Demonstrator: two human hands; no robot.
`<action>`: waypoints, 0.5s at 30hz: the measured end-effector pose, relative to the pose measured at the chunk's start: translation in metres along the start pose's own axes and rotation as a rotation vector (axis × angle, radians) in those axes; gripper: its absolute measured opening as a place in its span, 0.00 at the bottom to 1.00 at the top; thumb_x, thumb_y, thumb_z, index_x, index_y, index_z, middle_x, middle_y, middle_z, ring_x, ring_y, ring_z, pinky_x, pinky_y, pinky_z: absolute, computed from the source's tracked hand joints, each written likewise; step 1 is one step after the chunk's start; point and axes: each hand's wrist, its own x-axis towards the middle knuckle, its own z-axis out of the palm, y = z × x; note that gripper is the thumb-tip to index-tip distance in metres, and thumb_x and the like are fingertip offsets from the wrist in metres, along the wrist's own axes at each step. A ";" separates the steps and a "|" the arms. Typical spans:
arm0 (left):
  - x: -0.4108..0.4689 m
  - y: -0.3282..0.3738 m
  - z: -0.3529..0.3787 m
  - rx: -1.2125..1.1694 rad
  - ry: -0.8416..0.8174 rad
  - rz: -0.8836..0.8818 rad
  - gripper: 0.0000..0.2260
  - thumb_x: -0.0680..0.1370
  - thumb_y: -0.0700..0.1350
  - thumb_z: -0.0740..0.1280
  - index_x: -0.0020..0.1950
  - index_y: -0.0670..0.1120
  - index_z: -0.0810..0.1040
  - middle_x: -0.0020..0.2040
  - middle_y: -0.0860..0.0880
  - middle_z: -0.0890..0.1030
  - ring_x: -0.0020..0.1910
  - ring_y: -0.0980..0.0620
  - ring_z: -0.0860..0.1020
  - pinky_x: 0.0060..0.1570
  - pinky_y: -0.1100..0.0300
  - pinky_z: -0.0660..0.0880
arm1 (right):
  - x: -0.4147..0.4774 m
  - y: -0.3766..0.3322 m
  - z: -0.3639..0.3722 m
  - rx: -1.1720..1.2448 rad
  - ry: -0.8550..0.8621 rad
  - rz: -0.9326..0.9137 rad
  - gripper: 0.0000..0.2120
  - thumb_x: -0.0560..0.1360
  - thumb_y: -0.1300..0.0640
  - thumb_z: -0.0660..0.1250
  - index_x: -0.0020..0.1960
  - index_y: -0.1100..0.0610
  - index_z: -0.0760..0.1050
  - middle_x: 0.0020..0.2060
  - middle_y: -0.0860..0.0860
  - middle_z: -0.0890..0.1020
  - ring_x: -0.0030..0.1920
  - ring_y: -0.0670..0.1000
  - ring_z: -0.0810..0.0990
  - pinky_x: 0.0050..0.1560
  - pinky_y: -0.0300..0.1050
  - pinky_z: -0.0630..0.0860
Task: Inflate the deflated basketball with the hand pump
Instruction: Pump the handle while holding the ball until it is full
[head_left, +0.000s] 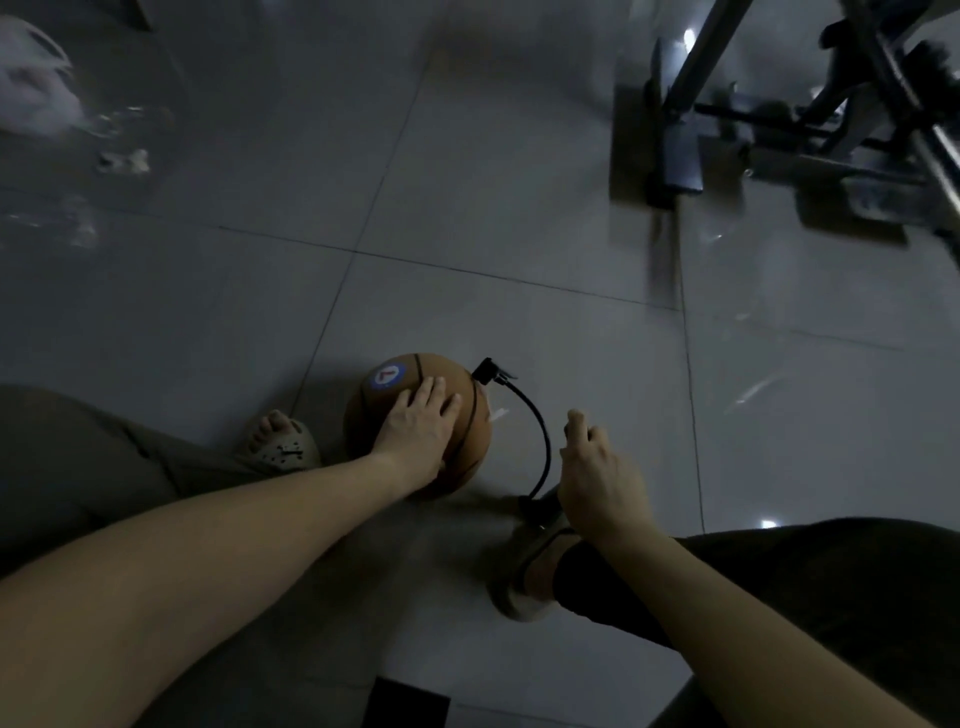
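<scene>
Two bare hands are working low over the glossy grey tiled floor. The left hand is resting on top of the orange rubber basketball, its fingers lying released and spread. The ball is sitting on the floor's near middle, just beside a foot in a beige perforated sandal. The right hand is hovering over the dark pump base; whether its fingers are grasping a handle cannot be told, since the hand is hiding it.

A thin black hose is arching from the base to the black nozzle head at the ball's far side. The ball could be rolling under a loose palm, twisting the needle and bending it or pulling it free; a jerky stroke might be kinking the hose.

A grey metal frame is standing toward the floor's far right corner, well apart. A blurred white shape is lying toward the far left corner. Nothing is blocking the pump except the second sandalled foot crowding its base.
</scene>
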 end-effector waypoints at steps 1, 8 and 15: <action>0.001 0.000 -0.001 0.000 -0.003 -0.005 0.44 0.77 0.57 0.70 0.83 0.45 0.47 0.82 0.38 0.48 0.81 0.39 0.49 0.78 0.45 0.55 | -0.001 -0.001 -0.010 0.000 0.017 -0.008 0.19 0.82 0.58 0.57 0.71 0.53 0.55 0.56 0.57 0.76 0.42 0.58 0.79 0.37 0.52 0.77; 0.000 -0.002 -0.001 -0.039 -0.006 0.010 0.43 0.77 0.55 0.70 0.83 0.44 0.48 0.82 0.38 0.48 0.81 0.38 0.49 0.76 0.43 0.57 | -0.002 -0.006 -0.123 -0.007 0.177 0.047 0.08 0.81 0.59 0.58 0.58 0.55 0.61 0.38 0.55 0.77 0.33 0.57 0.76 0.33 0.53 0.75; 0.002 0.000 0.003 0.012 -0.005 -0.001 0.45 0.77 0.59 0.69 0.83 0.45 0.46 0.82 0.38 0.47 0.81 0.39 0.48 0.77 0.44 0.56 | -0.005 -0.008 -0.060 -0.059 0.211 -0.008 0.12 0.81 0.61 0.57 0.62 0.55 0.60 0.41 0.55 0.76 0.30 0.55 0.75 0.25 0.49 0.72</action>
